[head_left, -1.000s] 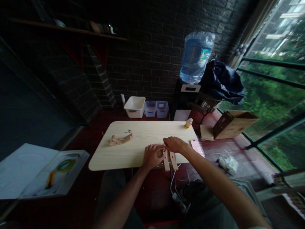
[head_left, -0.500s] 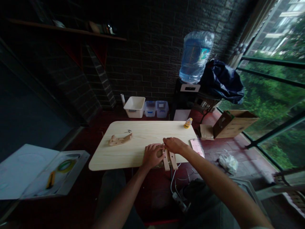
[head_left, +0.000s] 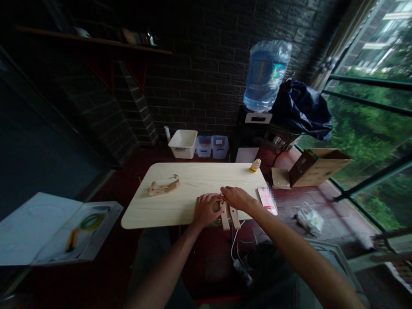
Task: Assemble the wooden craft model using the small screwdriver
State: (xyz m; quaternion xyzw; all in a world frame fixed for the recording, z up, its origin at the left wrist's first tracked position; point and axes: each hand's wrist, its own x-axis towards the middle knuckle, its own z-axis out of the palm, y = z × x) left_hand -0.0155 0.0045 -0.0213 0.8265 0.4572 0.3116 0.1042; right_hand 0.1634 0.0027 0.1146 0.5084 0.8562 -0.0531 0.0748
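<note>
My left hand [head_left: 206,207] lies over a wooden piece at the table's near edge, its fingers across the top and its thumb on the near side. Two wooden bars [head_left: 234,217] with dark holes jut from this piece towards me, past the edge of the table. At the bars' far end my right hand [head_left: 236,198] is closed, fingertips pinched together close to the left hand. Whatever sits in that pinch is too small to make out. Another wooden part [head_left: 163,187], curved and with holes, rests on the left of the table.
Small dark metal bits [head_left: 174,176] lie on the pale table [head_left: 189,171]. A yellow-capped bottle [head_left: 255,166] stands at the far right corner, and a phone [head_left: 267,201] lies at the right edge. An open white case [head_left: 96,236] is at lower left. Cables [head_left: 236,249] hang below.
Both hands keep nearly the same place on the wooden piece. The view has shifted very slightly.
</note>
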